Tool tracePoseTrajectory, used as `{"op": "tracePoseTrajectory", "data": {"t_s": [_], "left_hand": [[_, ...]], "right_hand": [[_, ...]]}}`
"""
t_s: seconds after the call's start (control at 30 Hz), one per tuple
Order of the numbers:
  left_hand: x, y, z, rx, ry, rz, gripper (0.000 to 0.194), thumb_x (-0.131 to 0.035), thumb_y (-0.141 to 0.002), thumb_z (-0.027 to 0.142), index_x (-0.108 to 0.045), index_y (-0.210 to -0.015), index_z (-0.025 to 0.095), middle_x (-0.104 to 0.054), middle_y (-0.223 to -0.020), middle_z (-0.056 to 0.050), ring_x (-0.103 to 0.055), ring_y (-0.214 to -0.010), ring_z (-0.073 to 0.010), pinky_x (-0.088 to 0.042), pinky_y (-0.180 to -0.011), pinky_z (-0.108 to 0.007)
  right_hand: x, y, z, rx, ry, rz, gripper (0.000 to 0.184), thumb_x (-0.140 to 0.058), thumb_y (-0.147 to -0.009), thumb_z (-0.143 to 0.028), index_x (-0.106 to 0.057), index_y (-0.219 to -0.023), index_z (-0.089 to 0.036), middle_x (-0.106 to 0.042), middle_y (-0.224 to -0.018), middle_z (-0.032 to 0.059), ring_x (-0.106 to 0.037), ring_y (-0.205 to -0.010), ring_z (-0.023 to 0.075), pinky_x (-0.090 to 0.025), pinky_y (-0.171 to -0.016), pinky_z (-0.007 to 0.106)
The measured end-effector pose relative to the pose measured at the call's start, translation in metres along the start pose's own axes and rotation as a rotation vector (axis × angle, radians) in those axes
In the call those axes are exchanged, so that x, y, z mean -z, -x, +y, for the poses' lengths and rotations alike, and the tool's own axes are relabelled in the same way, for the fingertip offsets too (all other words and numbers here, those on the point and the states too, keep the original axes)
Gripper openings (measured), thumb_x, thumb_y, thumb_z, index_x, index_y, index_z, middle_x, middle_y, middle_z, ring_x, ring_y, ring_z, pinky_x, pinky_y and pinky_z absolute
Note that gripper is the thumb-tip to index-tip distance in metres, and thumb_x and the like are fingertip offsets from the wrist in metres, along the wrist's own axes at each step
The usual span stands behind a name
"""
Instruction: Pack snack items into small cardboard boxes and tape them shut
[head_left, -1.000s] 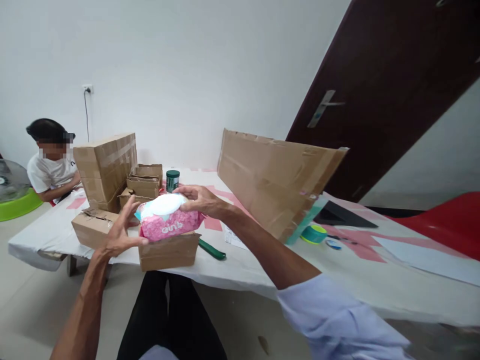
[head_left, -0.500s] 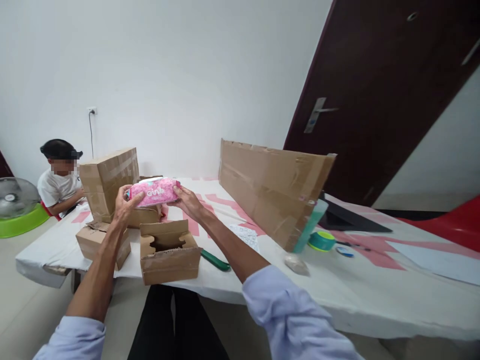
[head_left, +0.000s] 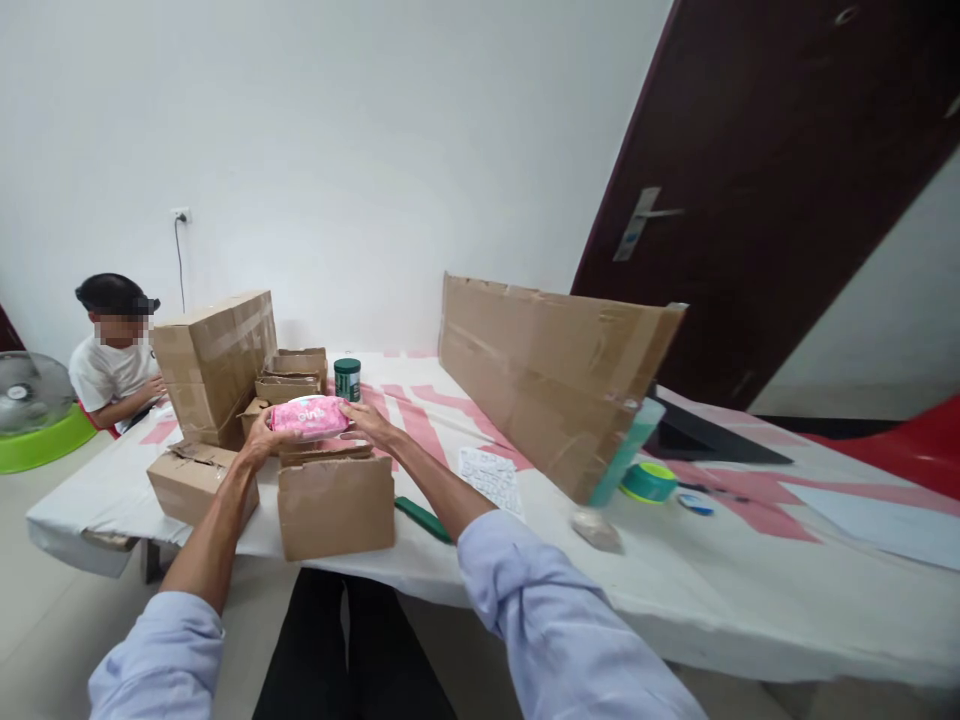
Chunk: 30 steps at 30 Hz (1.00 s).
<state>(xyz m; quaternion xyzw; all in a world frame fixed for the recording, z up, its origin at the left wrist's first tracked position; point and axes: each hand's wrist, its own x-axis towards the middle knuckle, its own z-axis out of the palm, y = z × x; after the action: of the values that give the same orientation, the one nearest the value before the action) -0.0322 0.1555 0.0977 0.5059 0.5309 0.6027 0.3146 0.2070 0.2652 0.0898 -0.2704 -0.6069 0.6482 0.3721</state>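
Note:
A pink soft tissue pack (head_left: pixel 310 419) with white lettering is held level between both hands. My left hand (head_left: pixel 264 440) is closed on its left end, and my right hand (head_left: pixel 367 424) grips the right end. Below and nearer to me stands a small open cardboard box (head_left: pixel 336 510); the pack is above its far edge, and the box's inside is hidden. Left of that box, partly behind my left forearm, is another small carton (head_left: pixel 187 485). A green strip-like object (head_left: pixel 422 519) lies right of the open box, near my right forearm.
A tall carton (head_left: pixel 214 370), more open boxes (head_left: pixel 294 375) and a green-lidded jar (head_left: pixel 347 378) stand behind. A large cardboard panel (head_left: pixel 551 375) rises to the right, with tape (head_left: pixel 649 482) and a printed sheet (head_left: pixel 490 480) near it. A person (head_left: pixel 112 360) sits at far left.
Both hands have lowered the pink pack and brought it slightly right, toward the open box. The green-lidded jar behind has come into view. Less of the box's inside shows.

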Motion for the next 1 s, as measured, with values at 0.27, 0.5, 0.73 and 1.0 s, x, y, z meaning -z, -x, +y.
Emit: {"op": "tracePoseTrajectory", "data": {"t_s": [0.27, 0.5, 0.73, 1.0], "left_hand": [[-0.005, 0.008, -0.021, 0.12, 0.045, 0.007, 0.089, -0.104, -0.044, 0.039, -0.066, -0.122, 0.016, -0.077, -0.109, -0.013, -0.073, -0.077, -0.0217, -0.058, -0.062, -0.029], [-0.014, 0.005, -0.014, 0.082, 0.111, 0.03, 0.092, -0.104, -0.045, 0.035, -0.065, -0.126, 0.016, -0.077, -0.115, -0.014, -0.074, -0.082, -0.0223, -0.059, -0.064, -0.028], [-0.02, -0.002, 0.01, -0.027, 0.223, 0.029, 0.093, -0.102, -0.046, 0.036, -0.066, -0.129, 0.017, -0.077, -0.116, -0.012, -0.074, -0.094, -0.0249, -0.061, -0.079, -0.034], [-0.023, -0.004, 0.045, -0.169, 0.34, 0.021, 0.092, -0.097, -0.051, 0.033, -0.066, -0.136, 0.018, -0.074, -0.127, -0.011, -0.071, -0.111, -0.0269, -0.058, -0.096, -0.038]], "right_hand": [[0.006, -0.003, 0.025, -0.035, 0.05, 0.063, 0.033, -0.082, -0.089, -0.046, -0.073, -0.095, -0.015, -0.074, -0.085, 0.0049, -0.072, -0.072, 0.0173, -0.068, -0.074, 0.034], [0.002, 0.002, 0.026, 0.068, 0.013, 0.111, 0.038, -0.085, -0.083, -0.053, -0.075, -0.093, -0.018, -0.072, -0.091, 0.0033, -0.071, -0.08, 0.0164, -0.068, -0.081, 0.036], [-0.001, 0.012, -0.001, 0.229, -0.033, 0.101, 0.059, -0.085, -0.077, -0.063, -0.077, -0.117, -0.021, -0.075, -0.109, 0.0059, -0.071, -0.102, 0.0229, -0.066, -0.093, 0.045], [-0.008, 0.015, -0.03, 0.399, -0.07, 0.165, 0.074, -0.079, -0.074, -0.074, -0.075, -0.124, -0.02, -0.076, -0.117, 0.008, -0.07, -0.11, 0.0286, -0.064, -0.095, 0.046]]}}
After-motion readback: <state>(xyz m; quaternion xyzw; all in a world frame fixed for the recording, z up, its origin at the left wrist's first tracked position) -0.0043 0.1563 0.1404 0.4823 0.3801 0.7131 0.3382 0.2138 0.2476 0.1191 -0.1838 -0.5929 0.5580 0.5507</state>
